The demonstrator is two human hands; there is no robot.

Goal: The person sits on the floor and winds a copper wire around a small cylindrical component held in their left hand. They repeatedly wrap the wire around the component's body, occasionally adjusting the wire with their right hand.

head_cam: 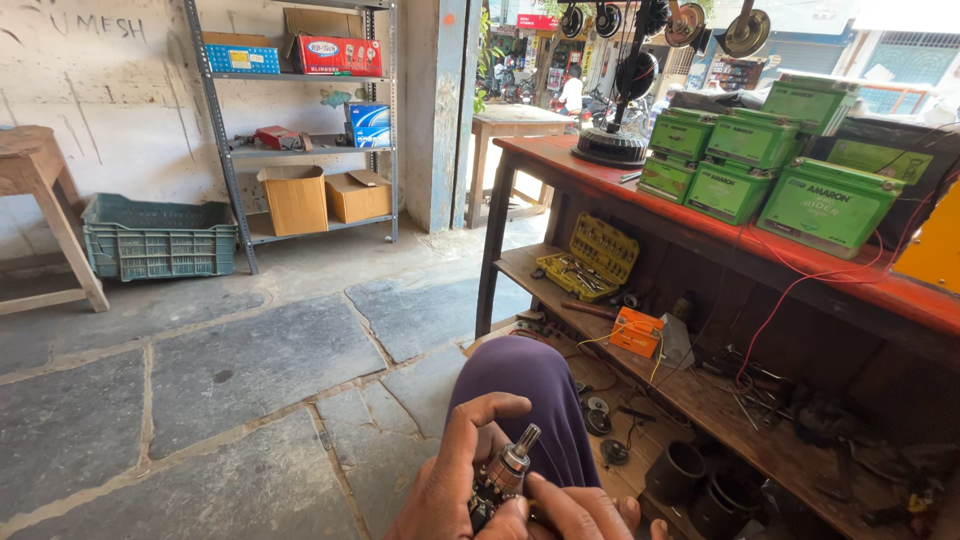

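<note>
1. So the thing in hand is a small motor armature (503, 472), a metal cylinder with a splined shaft poking up and to the right. It sits at the bottom of the view, right over the person's knee in purple trousers (530, 400).
2. The left hand (452, 478) is wrapped around the armature from the left, with the fingers curled over its top and closed on it.
3. The right hand (575, 512) comes in from below and to the right, with its fingers pressed against the lower body of the armature. It's half cut off by the edge of the view, but it does look closed on the part too.
4. Just right of the grip there's the bottom shelf of a wooden workbench (700, 395), littered with round metal bits, wires and a couple of black rubber sleeves (677, 470).
5. Up and right of the hands, on the middle shelf, there's an orange box (637, 331), and beyond it an open yellow socket set case (595, 257).
6. Higher up again, on the red bench top, green batteries (760, 165) are stacked up.
7. Left of the grip it's just grey stone floor (200, 400), with a green plastic crate (160, 238) and a metal rack of cardboard boxes (305, 130) way off against the far wall.
</note>
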